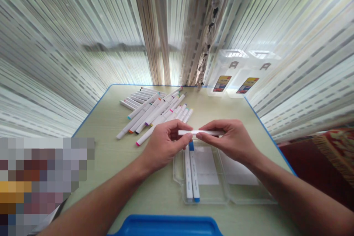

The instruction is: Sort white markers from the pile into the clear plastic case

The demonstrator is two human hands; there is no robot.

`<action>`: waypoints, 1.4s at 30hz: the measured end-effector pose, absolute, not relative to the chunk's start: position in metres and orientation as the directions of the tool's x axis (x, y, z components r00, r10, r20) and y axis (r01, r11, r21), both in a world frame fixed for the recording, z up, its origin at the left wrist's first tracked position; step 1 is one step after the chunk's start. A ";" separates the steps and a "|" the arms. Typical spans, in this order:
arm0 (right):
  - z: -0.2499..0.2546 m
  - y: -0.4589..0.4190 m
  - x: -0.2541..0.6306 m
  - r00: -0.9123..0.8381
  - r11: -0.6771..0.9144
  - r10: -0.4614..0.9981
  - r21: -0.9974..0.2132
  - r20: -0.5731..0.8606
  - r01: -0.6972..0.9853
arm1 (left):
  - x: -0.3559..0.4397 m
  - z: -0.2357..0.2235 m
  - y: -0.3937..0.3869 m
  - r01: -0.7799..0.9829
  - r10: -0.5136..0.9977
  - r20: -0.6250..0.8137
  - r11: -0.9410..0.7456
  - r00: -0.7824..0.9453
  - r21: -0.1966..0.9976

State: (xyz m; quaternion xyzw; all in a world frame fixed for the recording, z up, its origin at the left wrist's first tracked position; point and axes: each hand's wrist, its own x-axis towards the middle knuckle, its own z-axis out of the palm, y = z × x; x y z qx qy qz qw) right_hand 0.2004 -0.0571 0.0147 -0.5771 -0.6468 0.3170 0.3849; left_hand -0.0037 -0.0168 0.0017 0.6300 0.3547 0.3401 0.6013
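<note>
Blue tray rim (166, 225) at table edge (124, 177); left hand (163, 145), right hand (229, 142) apparently clamped on white marker (200, 132)

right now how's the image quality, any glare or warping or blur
In the head view, wide-angle warping bends the striped curtain inward, daylight glares on the clear plastic boxes, a pixelated patch covers the lower left, and the white marker looks fairly sharp.

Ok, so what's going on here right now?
A person is holding a white twin-tip marker between their left hand and right hand. Just below it, two more markers lie in an open clear plastic case. A loose pile of markers is spread across the pale green table beyond the hands.
</note>
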 end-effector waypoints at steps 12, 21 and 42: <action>0.015 -0.060 0.199 -0.055 0.127 0.992 -0.813 0.117 0.568 | -0.005 0.000 -0.019 0.138 0.831 -0.004 -0.088 0.556 0.986; 0.018 -0.058 0.199 -0.065 0.090 0.996 -0.865 0.067 0.493 | -0.003 0.006 -0.017 0.051 0.855 0.020 -0.054 0.519 0.997; 0.017 -0.057 0.204 -0.078 -0.012 0.997 -0.984 -0.027 0.180 | -0.006 0.003 -0.011 -0.084 0.883 0.001 0.044 0.469 0.995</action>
